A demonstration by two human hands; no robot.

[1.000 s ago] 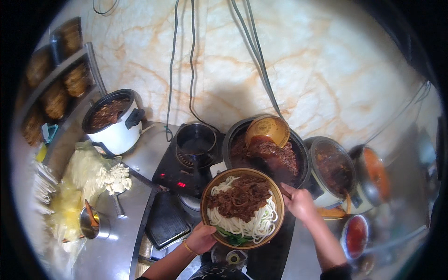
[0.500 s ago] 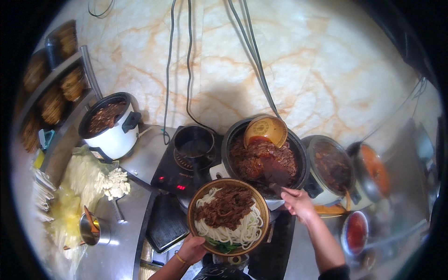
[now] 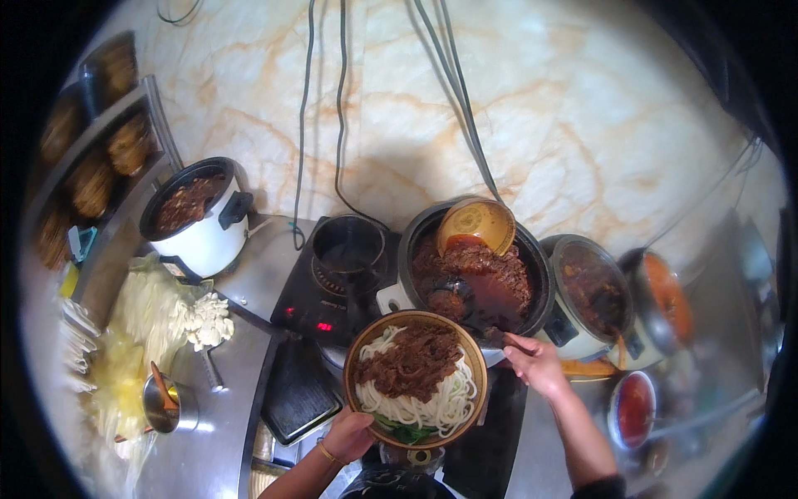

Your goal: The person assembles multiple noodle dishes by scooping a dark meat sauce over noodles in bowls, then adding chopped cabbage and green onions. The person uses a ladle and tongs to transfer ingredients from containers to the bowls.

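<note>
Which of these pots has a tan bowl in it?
The large pot right beyond the noodle bowl: its tan bowl leans over the dark red stew. No bowl shows in the other pots.

From where I stand, I see little red numbers (image 3: 324,327) glowing on the black hot plate (image 3: 298,287). Just above them is some small, pale writing (image 3: 331,305), too tiny for me to read. The brown bowl (image 3: 477,224) in the big pot (image 3: 542,264) has a round mark, too blurry to make out.
</note>
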